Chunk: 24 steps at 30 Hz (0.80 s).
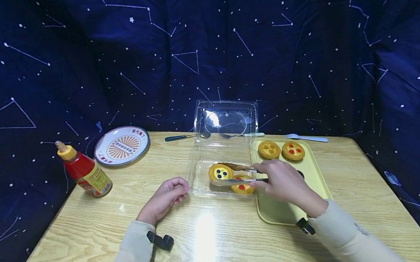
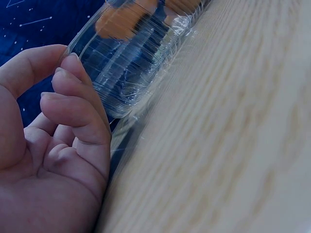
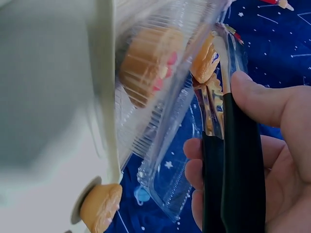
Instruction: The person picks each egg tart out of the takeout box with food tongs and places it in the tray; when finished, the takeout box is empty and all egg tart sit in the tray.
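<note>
My left hand (image 1: pixel 167 197) pinches the near left corner of a clear plastic clamshell box (image 1: pixel 200 169) between thumb and index finger, seen closely in the left wrist view. The box's lid (image 1: pixel 226 120) stands raised at the back. My right hand (image 1: pixel 287 182) grips black-handled metal tongs (image 3: pixel 243 160), which reach over the box from the right. Between the tongs' ends is a tart with blue dots (image 1: pixel 220 172); whether it touches the box floor I cannot tell. Beside it in the box lies a tart with red pieces (image 1: pixel 242 188), partly covered by the tongs.
A yellow tray (image 1: pixel 317 177) on the right holds a plain-topped tart (image 1: pixel 269 149) and another red-dotted tart (image 1: pixel 293 150). Behind are a fork (image 1: pixel 306 138) and a dark-handled spoon (image 1: pixel 178 137). A patterned plate (image 1: pixel 136 152) and a red sauce bottle (image 1: pixel 87 173) stand left.
</note>
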Available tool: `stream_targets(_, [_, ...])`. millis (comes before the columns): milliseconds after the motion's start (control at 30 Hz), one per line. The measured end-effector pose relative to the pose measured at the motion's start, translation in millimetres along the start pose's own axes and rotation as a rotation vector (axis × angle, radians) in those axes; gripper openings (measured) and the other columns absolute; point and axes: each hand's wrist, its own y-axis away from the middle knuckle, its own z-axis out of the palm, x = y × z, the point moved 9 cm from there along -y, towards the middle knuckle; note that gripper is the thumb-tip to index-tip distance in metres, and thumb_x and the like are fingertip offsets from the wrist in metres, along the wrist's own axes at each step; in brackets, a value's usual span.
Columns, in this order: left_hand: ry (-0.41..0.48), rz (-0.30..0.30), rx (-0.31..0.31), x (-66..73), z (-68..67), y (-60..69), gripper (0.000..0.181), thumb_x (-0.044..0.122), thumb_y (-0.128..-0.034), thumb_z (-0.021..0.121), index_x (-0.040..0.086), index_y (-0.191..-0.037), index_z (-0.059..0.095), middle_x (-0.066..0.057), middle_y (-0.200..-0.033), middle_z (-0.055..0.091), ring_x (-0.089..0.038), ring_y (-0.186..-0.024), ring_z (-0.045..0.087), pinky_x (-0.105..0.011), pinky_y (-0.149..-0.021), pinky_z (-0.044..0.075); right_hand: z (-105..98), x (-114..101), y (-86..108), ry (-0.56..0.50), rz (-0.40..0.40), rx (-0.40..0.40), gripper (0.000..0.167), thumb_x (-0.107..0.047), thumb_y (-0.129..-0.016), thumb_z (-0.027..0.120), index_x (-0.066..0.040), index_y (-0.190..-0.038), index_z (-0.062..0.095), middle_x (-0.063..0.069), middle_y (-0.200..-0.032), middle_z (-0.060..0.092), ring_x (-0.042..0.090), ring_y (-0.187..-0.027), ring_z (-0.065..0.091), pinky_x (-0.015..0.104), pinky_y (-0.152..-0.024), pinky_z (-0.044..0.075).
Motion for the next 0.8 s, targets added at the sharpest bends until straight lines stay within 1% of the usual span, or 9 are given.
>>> stream_targets(167, [-0.003, 0.002, -0.003, 0.6, 0.6, 0.2, 0.006, 0.011, -0.0967, 0.059, 0.005, -0.095, 0.059, -0.003, -0.083, 0.056, -0.011, -0.066, 0.047, -0.021, -0.055, 0.039, -15, 2, 8.0, -0.001, -0.005, 0.059, 0.047, -0.038, -0.082, 0.080, -0.007, -0.117, 0.071, 0.008, -0.106, 0.072, 0.030, -0.095, 0.067, 0.051, -0.077, 0.052])
stream_targets(433, [-0.008, 0.011, -0.003, 1.4, 0.2, 0.5, 0.007, 0.013, -0.0969, 0.060, 0.006, -0.094, 0.059, -0.004, -0.083, 0.056, -0.012, -0.068, 0.048, -0.021, -0.057, 0.039, -38, 8, 23.4, -0.017, -0.004, 0.158, 0.049, -0.034, -0.082, 0.081, -0.005, -0.119, 0.070, 0.013, -0.109, 0.071, 0.033, -0.099, 0.067, 0.052, -0.078, 0.052])
stream_targets(567, [-0.010, 0.011, -0.002, 1.0, -0.5, 0.5, 0.008, 0.013, -0.0972, 0.060, 0.006, -0.094, 0.059, -0.004, -0.083, 0.056, -0.012, -0.068, 0.048, -0.022, -0.057, 0.039, -48, 14, 32.0, -0.012, 0.019, 0.190, 0.048, -0.036, -0.081, 0.081, -0.007, -0.118, 0.071, 0.014, -0.111, 0.070, 0.036, -0.102, 0.065, 0.056, -0.080, 0.050])
stream_targets(733, [-0.011, 0.006, -0.006, 0.6, 0.1, 0.6, 0.007, 0.013, -0.0974, 0.059, 0.006, -0.095, 0.059, -0.003, -0.084, 0.056, -0.012, -0.068, 0.047, -0.021, -0.057, 0.039, -60, 23, 45.9, -0.010, 0.047, 0.238, 0.052, -0.034, -0.080, 0.082, -0.004, -0.120, 0.070, 0.017, -0.116, 0.068, 0.041, -0.107, 0.062, 0.060, -0.082, 0.049])
stream_targets(800, [-0.011, 0.004, -0.007, 0.6, 0.4, 0.6, 0.007, 0.013, -0.0974, 0.059, 0.006, -0.095, 0.059, -0.003, -0.083, 0.056, -0.012, -0.068, 0.048, -0.021, -0.057, 0.039, -65, 27, 51.9, -0.003, 0.045, 0.267, 0.052, -0.033, -0.079, 0.083, -0.004, -0.120, 0.070, 0.016, -0.116, 0.069, 0.040, -0.106, 0.063, 0.059, -0.080, 0.049])
